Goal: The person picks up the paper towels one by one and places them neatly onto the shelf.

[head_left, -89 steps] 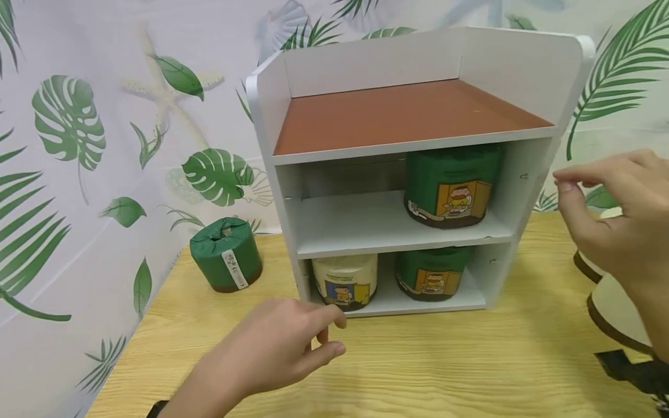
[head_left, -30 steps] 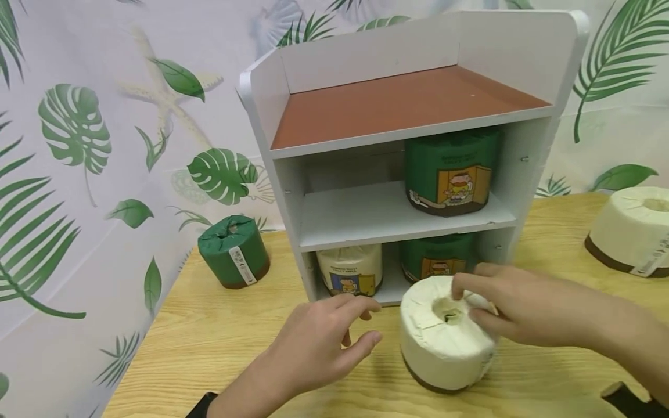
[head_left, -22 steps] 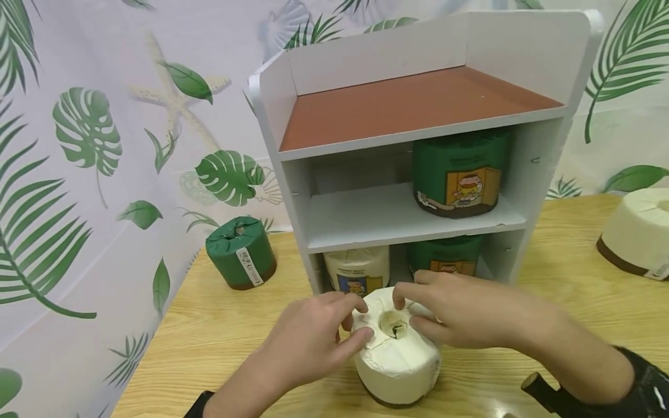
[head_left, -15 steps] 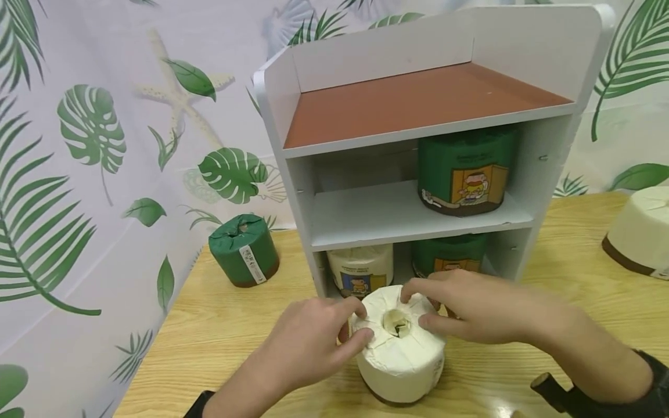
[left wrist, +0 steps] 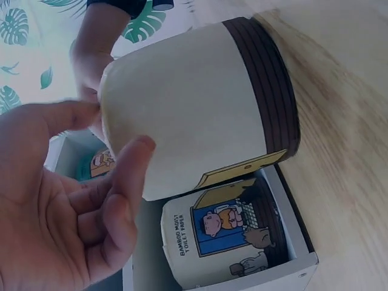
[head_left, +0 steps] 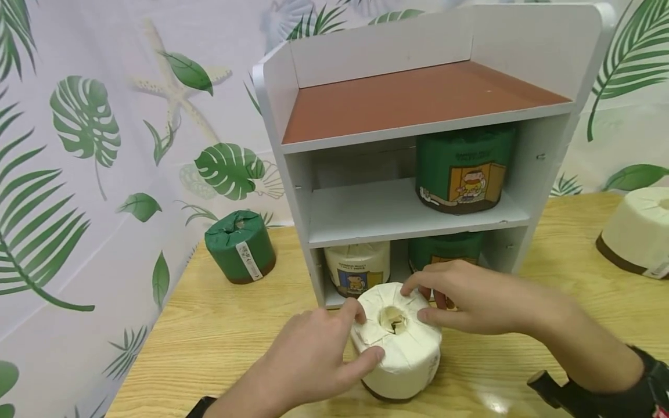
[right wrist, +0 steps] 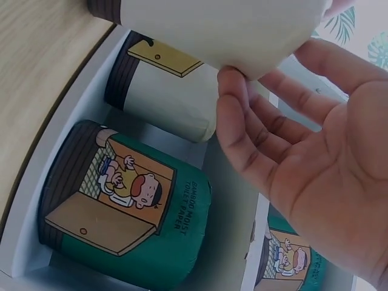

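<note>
A cream toilet roll [head_left: 399, 354] with a brown base band stands in front of the shelf, between both hands. The left hand [head_left: 313, 354] holds its left side, thumb toward the front of the top. In the left wrist view one curled fingertip of the left hand [left wrist: 66, 200] meets the wrapper's side. My right hand [head_left: 465, 299] grips the upper right edge with bent fingers. From the right wrist view, fingertips of the right hand [right wrist: 303, 133] lie against the roll's [right wrist: 224, 30] edge. The roll's underside is hidden.
Behind is a white shelf [head_left: 366, 215] with a brown top. Its lower level has a cream roll [head_left: 360, 264] and a green roll [head_left: 449, 247]; another green roll [head_left: 462, 174] sits above. A green roll [head_left: 240, 247] stands left, a cream roll [head_left: 635, 232] right.
The right hand has brought a cream toilet roll from the right to the front of the shelf. The left hand has come onto it, and its thumb has shifted forward.
</note>
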A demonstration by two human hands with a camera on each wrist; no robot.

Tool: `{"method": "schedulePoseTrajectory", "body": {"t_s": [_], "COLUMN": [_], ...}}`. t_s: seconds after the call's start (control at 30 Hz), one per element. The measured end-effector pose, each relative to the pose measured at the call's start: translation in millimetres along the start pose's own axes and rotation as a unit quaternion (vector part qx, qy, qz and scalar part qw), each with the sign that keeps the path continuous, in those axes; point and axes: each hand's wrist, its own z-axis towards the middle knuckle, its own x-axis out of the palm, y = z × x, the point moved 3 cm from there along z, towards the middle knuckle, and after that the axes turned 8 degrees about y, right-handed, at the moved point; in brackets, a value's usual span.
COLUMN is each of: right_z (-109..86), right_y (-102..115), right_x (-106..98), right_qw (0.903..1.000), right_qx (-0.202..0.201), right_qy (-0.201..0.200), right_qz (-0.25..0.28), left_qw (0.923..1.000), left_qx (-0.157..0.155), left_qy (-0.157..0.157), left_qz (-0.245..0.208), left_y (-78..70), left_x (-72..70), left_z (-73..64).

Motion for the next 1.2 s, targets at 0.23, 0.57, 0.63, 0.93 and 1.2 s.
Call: {"method": "schedulePoseTrajectory", "body": {"t_s": [0.23, 0.57, 0.63, 0.93, 1.2], "right_z": [0.6, -1.6, -0.2, 7.9, 3.8], "right_y": [8, 18, 16, 11, 21], "right_x": [5, 5, 4, 11, 11], "right_qw": [0.9992, 0.9972, 0.9977, 0.9973, 0.9945], "right_qx": [-0.02, -0.052, -0.05, -0.057, -0.069], "right_qy": [0.015, 0.034, 0.022, 0.003, 0.041], "right_qz": [0.031, 0.041, 0.041, 0.046, 0.067], "left_qw": [0.9987, 0.999, 0.999, 0.9995, 0.999], "left_qx": [-0.05, -0.018, -0.01, -0.026, -0.022], "left_qy": [0.001, -0.026, -0.026, -0.015, -0.037], "left_qz": [-0.005, -0.033, -0.035, 0.008, -0.014], "left_y": [5.1, 10.8, 6.9, 0.4, 11.9], "left_x": [-1.7, -12.1, -10.5, -4.5, -14.9], "left_z": [-5.9, -14.3, -15.4, -15.2, -12.1]}}
